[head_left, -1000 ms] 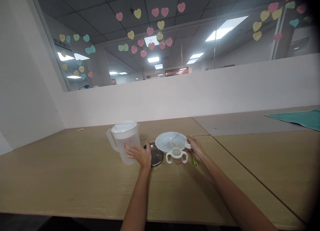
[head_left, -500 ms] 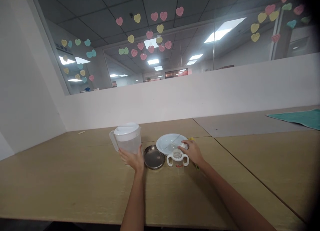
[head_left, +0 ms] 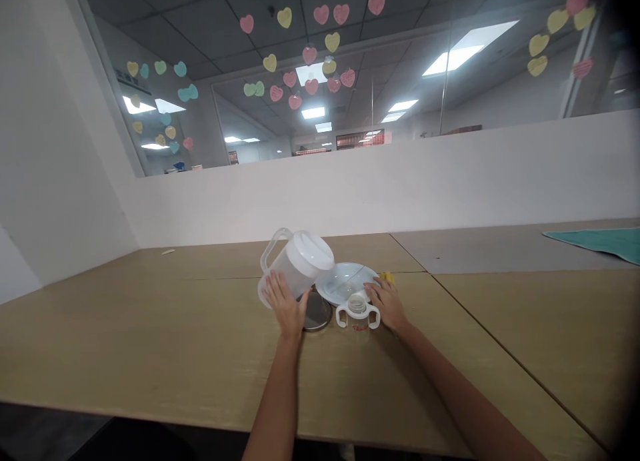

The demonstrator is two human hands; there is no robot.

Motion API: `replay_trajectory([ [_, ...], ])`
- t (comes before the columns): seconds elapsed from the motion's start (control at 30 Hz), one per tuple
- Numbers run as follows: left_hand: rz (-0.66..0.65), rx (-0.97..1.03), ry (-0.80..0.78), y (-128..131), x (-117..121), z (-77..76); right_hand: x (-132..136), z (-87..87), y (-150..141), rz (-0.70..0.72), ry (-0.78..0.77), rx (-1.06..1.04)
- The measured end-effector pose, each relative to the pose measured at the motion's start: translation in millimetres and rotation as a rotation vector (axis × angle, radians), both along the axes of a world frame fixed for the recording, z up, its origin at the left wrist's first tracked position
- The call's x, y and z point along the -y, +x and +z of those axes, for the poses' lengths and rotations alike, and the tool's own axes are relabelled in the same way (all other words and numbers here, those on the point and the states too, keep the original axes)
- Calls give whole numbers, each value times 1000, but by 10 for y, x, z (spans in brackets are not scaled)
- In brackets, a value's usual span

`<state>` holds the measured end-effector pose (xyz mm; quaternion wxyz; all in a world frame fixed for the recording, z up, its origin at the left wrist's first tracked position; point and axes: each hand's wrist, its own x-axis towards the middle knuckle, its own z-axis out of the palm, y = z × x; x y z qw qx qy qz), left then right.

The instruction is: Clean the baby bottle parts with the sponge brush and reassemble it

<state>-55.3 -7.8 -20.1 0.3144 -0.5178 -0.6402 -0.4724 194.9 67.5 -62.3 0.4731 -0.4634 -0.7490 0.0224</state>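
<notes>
A translucent white pitcher (head_left: 300, 261) with a lid is tilted to the right, its handle up at the left. My left hand (head_left: 286, 309) is wrapped against its side. Below the pitcher lies a round dark metal tray (head_left: 317, 313), partly covered by that hand and the pitcher. A clear bottle (head_left: 357, 312) with two white handles stands upright with its mouth uncovered. My right hand (head_left: 389, 306) is just behind and right of it, fingers apart at the edge of a pale plate (head_left: 340, 274). A small white cap (head_left: 361, 293) lies at the fingertips.
Something yellow (head_left: 387, 277) shows behind my right hand. A teal cloth (head_left: 600, 242) lies at the far right of the wooden table (head_left: 175, 341). A white wall with a window above, dotted with heart-shaped notes, stands behind the table.
The pitcher has gone from upright at the left to tilted, nearer the bottle, with my left hand on it. My right hand has moved left with the white cap to the plate and let go.
</notes>
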Motion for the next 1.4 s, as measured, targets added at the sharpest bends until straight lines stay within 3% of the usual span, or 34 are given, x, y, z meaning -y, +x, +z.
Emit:
replay_trajectory([
  [0.23, -16, -143, -82, 36, 10, -21, 30, 97, 10, 21, 18, -81],
  [0.5, -60, -97, -86, 47, 5, -21, 85, 126, 1, -27, 46, -45],
  [0.73, -209, 5, 136, 12, -63, -59, 157, 190, -6, -46, 35, -14],
  [0.93, -347, -120, 185, -63, -130, -74, 183, 205, -2, -60, 24, 5],
  [1.23, -303, -302, 205, -86, -174, -110, 180, 203, -2, -63, 12, 50],
  [1.4, -312, -132, 201, -68, -133, -72, 167, 217, 4, -88, 36, 48],
])
